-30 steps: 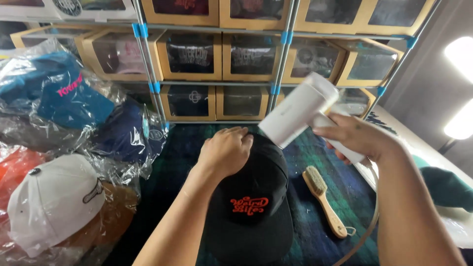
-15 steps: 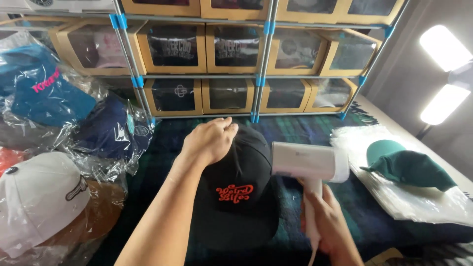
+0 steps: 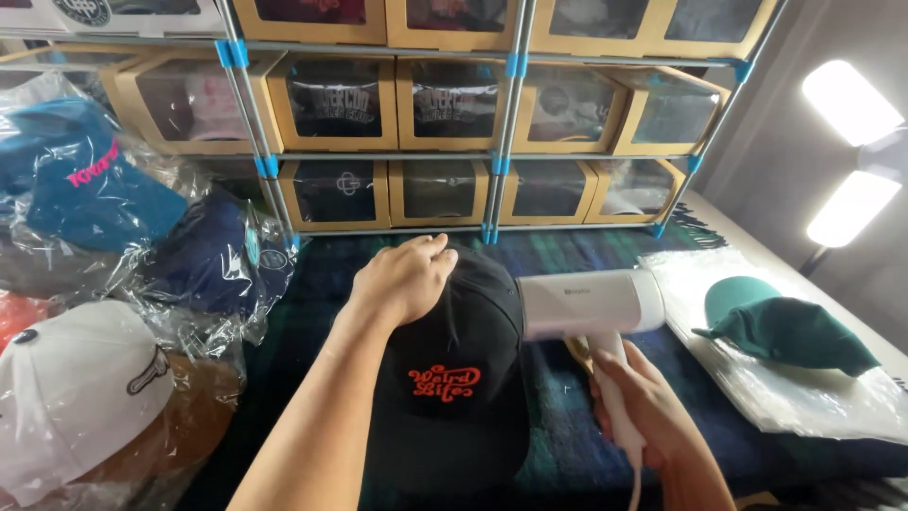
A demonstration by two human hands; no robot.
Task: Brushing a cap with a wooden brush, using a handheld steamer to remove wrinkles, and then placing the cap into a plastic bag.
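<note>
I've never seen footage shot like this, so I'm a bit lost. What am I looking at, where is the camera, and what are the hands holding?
The camera sits on a person's head and looks down at their own two bare hands. The left hand rests on the crown of a black cap with orange stitching, lying on a dark plaid cloth. The right hand grips the handle of a white handheld steamer, its head pointed at the cap's side. Bagged caps lie to the left, a green cap to the right, boxed caps on shelves behind.

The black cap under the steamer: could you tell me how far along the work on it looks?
In hand: left hand steadies the black cap; right hand aims the white steamer at its side. Green cap lies unbagged on plastic; bagged caps wait, left.
</note>
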